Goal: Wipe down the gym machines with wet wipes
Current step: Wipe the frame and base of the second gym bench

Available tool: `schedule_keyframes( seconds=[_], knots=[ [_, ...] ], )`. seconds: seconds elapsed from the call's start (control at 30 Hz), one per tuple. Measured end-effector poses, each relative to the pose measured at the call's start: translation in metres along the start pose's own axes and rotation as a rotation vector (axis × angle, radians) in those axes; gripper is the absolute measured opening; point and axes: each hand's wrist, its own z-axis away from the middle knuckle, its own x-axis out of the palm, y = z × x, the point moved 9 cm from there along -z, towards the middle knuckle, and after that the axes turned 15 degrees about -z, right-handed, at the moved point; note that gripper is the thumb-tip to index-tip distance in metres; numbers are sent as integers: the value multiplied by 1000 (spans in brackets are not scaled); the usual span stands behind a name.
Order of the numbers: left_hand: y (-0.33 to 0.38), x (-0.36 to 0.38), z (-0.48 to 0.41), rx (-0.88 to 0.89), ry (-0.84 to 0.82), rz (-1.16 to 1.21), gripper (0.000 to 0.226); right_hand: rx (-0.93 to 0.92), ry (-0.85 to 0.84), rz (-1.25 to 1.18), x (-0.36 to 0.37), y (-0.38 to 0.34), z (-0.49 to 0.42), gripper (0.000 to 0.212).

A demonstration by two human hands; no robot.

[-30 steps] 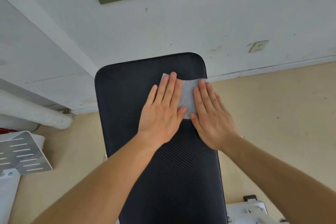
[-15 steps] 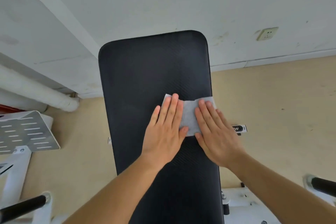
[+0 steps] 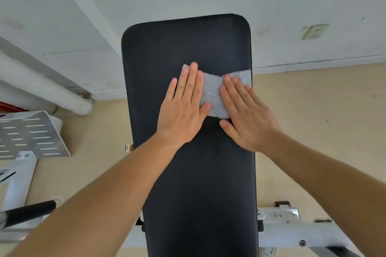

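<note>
The pad [image 3: 188, 48] is long, black and ribbed, with rounded corners at its 12 o'clock end. The wipe [image 3: 212, 94] is pale grey, flat and a little creased. It lies on the pad at about 1 o'clock from the middle, and one corner reaches the 3 o'clock edge.

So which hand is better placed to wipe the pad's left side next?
Left, probably. The left hand presses the wipe nearer the left side of the pad; the right hand sits by its right edge.
</note>
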Motion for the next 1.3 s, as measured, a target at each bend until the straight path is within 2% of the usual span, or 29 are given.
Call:
schedule_keyframes(
  seconds=[0.13, 0.23, 0.33, 0.43, 0.53, 0.63, 0.77, 0.83, 0.9, 1.03, 1.1, 1.2, 1.3],
  knots=[
    [27, 41, 115, 65, -118, 43, 77, -125, -161, 7, 58, -54, 83, 85],
    [25, 63, 165, 54, -160, 64, 75, -192, -239, 12, 77, -74, 102, 82],
    [-9, 58, 126, -37, -109, 50, 77, -199, -183, 54, 55, -69, 49, 78],
    [-69, 40, 55, -168, -56, 72, 78, -132, -75, 84, 13, -66, -36, 78],
    [-95, 37, 33, -158, -29, 58, 78, -66, -48, 115, -1, -71, -80, 81],
    [-86, 51, 68, -165, -53, 119, 76, -133, -106, 110, 22, -94, -56, 84],
    [-53, 83, 160, -173, -157, 192, 77, -290, -276, 65, 83, -140, 34, 87],
    [-43, 95, 190, -140, -168, 185, 78, -346, -302, 50, 103, -154, 62, 86],
    [-49, 100, 187, -122, -152, 172, 78, -386, -277, 70, 101, -152, 52, 84],
    [-91, 85, 118, -144, -86, 172, 81, -224, -112, 84, 41, -127, -47, 83],
    [-110, 70, 83, -155, -44, 145, 79, -153, -81, 113, 21, -121, -80, 83],
    [-106, 63, 74, -104, -31, 115, 76, -122, -86, 108, 26, -123, -69, 85],
    [-79, 78, 125, -53, -100, 128, 76, -196, -164, 75, 61, -140, -4, 87]
  ],
)
